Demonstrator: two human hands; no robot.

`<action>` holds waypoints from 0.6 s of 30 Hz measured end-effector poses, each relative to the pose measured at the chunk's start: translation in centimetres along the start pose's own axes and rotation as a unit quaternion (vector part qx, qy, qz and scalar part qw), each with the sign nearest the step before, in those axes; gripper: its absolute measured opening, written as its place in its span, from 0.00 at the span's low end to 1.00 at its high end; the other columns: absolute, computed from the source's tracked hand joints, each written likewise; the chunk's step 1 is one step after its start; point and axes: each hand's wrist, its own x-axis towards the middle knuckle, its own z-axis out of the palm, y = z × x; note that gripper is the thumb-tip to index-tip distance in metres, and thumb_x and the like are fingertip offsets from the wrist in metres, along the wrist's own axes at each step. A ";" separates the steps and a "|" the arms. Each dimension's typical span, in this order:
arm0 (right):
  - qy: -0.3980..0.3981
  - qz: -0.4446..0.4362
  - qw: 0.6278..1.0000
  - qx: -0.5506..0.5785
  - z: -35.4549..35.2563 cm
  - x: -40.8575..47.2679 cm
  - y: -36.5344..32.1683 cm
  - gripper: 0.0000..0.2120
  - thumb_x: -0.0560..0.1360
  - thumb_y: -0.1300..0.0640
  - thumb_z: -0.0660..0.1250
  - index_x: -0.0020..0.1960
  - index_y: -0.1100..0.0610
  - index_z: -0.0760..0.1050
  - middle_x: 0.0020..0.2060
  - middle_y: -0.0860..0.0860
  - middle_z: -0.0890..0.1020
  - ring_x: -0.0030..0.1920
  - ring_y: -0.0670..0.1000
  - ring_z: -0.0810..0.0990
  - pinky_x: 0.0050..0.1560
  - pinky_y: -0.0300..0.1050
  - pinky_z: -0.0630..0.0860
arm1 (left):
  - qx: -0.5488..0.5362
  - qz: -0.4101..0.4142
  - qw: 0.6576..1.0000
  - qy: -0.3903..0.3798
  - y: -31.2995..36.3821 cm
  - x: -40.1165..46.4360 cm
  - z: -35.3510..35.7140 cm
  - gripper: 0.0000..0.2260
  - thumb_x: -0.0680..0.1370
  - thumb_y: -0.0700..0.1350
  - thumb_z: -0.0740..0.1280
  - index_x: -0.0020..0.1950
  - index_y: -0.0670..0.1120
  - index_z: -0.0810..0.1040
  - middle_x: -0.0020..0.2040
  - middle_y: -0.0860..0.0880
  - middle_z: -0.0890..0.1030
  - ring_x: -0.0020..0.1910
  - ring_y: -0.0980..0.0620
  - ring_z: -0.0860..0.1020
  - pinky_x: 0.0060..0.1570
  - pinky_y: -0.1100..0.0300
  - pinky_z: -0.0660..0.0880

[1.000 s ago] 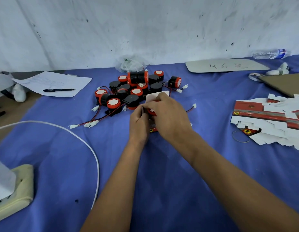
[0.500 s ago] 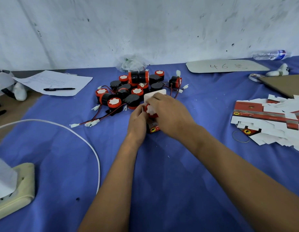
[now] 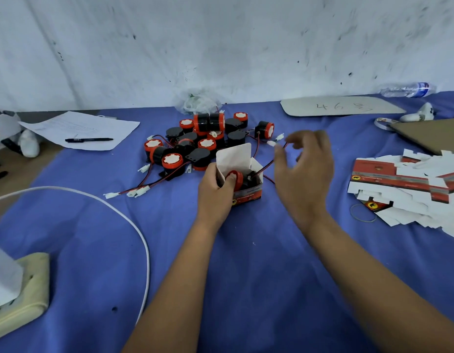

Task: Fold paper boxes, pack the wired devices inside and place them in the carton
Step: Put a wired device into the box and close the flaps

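Note:
An open white paper box with red print stands on the blue cloth, lid flap up. My left hand grips its left side, thumb pressing a red-and-black wired device that sits inside. The device's red-black wire runs taut up and right out of the box to the fingertips of my right hand, which is blurred and seems to pinch the wire's end. A pile of more wired devices lies just behind the box. A stack of flat unfolded boxes lies to the right.
A brown cardboard sheet lies at the far right, a grey board and a water bottle behind. Paper with a pen sits at the left. A white cable curves to a power strip. A rubber band lies loose.
My right hand has left the box top and moved right and up, drawing the wire out. The device now sits in the box, and the lid flap stands exposed.

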 end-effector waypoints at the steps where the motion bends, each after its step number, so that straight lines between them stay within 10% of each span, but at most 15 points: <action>1: -0.040 0.124 0.991 0.027 0.1 0.5 0.3 0.16 0.76 0.45 0.69 0.54 0.57 0.78 0.46 0.49 0.78 0.45 0.47 0.74 0.48 0.42 0.72 | 0.005 0.000 1.000 0.001 0.1 0.0 0.0 0.07 0.82 0.41 0.67 0.58 0.40 0.76 0.55 0.36 0.80 0.55 0.38 0.78 0.55 0.38 0.77; 3: -0.178 0.303 0.921 0.167 0.4 1.3 0.6 0.25 0.75 0.41 0.72 0.51 0.65 0.77 0.37 0.50 0.73 0.38 0.51 0.71 0.40 0.48 0.73 | 0.013 0.003 1.000 0.002 0.0 -0.1 0.0 0.08 0.82 0.42 0.67 0.58 0.39 0.76 0.55 0.35 0.79 0.55 0.37 0.78 0.54 0.38 0.76; 6: -0.233 0.266 0.901 0.253 0.7 1.9 -0.1 0.15 0.77 0.53 0.72 0.42 0.65 0.79 0.26 0.47 0.69 0.27 0.48 0.66 0.29 0.43 0.67 | 0.011 0.009 1.000 -0.002 0.0 -0.2 -0.1 0.06 0.81 0.41 0.66 0.58 0.42 0.77 0.54 0.38 0.80 0.53 0.39 0.78 0.52 0.40 0.77; 9: -0.202 0.053 0.969 0.131 0.8 1.8 -1.5 0.07 0.76 0.60 0.71 0.40 0.61 0.80 0.30 0.50 0.77 0.32 0.53 0.75 0.36 0.51 0.76 | 0.007 0.019 1.000 -0.006 0.1 -0.2 0.0 0.06 0.81 0.40 0.67 0.56 0.48 0.78 0.52 0.43 0.83 0.51 0.43 0.80 0.49 0.45 0.79; 12: -0.264 -0.132 0.952 -0.078 1.7 1.0 -2.8 0.05 0.78 0.62 0.66 0.43 0.60 0.75 0.41 0.54 0.78 0.42 0.56 0.76 0.40 0.50 0.70 | 0.009 0.019 1.000 -0.002 -0.1 -0.2 0.0 0.04 0.81 0.39 0.66 0.55 0.44 0.78 0.50 0.41 0.83 0.49 0.40 0.80 0.48 0.42 0.80; 18: -0.355 -0.091 0.898 -0.244 3.2 1.4 -3.9 0.10 0.78 0.51 0.69 0.47 0.55 0.70 0.42 0.53 0.72 0.40 0.51 0.72 0.38 0.43 0.68 | -0.029 0.035 0.998 -0.034 0.2 -0.4 -0.1 0.13 0.80 0.35 0.66 0.58 0.50 0.81 0.49 0.55 0.85 0.48 0.58 0.83 0.47 0.61 0.81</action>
